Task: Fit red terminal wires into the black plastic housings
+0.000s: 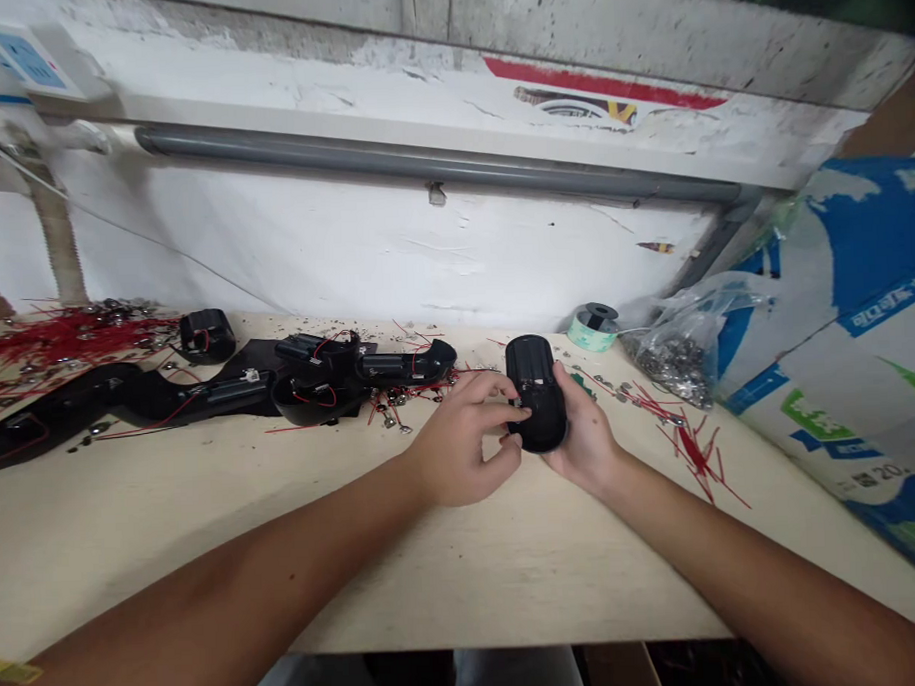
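A black rounded plastic housing (535, 380) is held upright above the table, its hollow side facing me. My right hand (587, 429) wraps round its right side and lower edge. From the left, my left hand (472, 438) reaches in, with fingertips bent at the housing's left edge and inside. A small metal piece seems to be at those fingertips, too small to make out. Left of my hands lie several similar black housings (319, 373) with red wires and grey inner parts.
Red wires and metal bits (67, 337) are piled at the far left. To the right are a tape roll (592, 330), a clear bag of metal parts (675, 360), loose red wires (697, 450) and a large blue-white sack (834, 370). A white wall (334, 237) stands behind.
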`<action>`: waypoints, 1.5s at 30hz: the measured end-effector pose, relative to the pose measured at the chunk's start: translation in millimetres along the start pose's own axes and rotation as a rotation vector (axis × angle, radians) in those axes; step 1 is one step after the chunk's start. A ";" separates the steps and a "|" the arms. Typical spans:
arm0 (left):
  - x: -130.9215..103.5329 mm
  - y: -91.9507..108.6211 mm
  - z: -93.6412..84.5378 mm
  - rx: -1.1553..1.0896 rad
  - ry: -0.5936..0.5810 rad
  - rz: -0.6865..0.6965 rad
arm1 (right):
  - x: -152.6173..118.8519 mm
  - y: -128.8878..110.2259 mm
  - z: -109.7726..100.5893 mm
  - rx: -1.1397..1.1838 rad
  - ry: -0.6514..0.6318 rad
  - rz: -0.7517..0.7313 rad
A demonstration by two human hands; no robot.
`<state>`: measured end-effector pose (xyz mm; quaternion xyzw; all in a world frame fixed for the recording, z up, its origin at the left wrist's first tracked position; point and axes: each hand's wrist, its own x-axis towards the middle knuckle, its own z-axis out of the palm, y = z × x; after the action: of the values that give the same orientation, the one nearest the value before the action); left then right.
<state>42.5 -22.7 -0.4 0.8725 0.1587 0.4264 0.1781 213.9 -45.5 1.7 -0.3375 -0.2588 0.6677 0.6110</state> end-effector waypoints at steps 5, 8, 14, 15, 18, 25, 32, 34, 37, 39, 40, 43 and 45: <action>-0.6 0.1 0.1 0.044 -0.016 0.029 | 0.3 -0.1 0.2 0.032 0.037 -0.006; -1.2 -0.5 0.8 0.005 0.016 0.009 | 0.6 -0.2 -0.4 0.022 0.054 0.003; -1.8 -3.6 0.9 0.064 0.010 -0.039 | -0.4 1.7 3.4 -0.005 0.018 -0.028; -1.8 -4.2 0.9 0.078 0.000 -0.032 | -0.7 2.0 4.6 -0.002 0.019 -0.034; -2.0 -5.6 1.3 0.111 0.006 -0.035 | -1.7 2.3 7.8 -0.012 0.012 -0.059; -0.3 -4.7 0.4 0.174 -0.001 -0.002 | -6.0 1.0 10.7 -0.077 -0.023 -0.024; 1.2 -1.1 0.5 0.166 -0.015 -0.005 | -7.9 2.7 10.7 -0.087 -0.033 -0.015; 1.3 -0.7 1.0 0.176 -0.015 -0.005 | -7.9 2.4 10.3 -0.086 -0.041 -0.016; 1.4 -0.1 1.9 0.209 -0.023 -0.005 | -7.7 1.8 10.0 -0.085 -0.054 0.007; 1.4 0.2 1.9 0.228 -0.031 0.000 | -7.0 2.1 9.8 -0.069 -0.046 0.016; 1.4 0.1 1.4 0.232 -0.028 0.008 | -6.3 2.4 9.5 -0.055 -0.036 0.012; 1.6 -1.9 -3.2 0.211 0.056 0.039 | -2.3 3.0 6.2 -0.026 0.002 -0.026; 2.3 -5.2 -8.6 0.210 0.140 0.024 | 2.0 1.3 1.4 -0.031 0.043 -0.061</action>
<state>36.3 -15.6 3.8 0.8564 0.2042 0.4692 0.0690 211.9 -43.6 1.3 -0.3532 -0.2663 0.6372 0.6311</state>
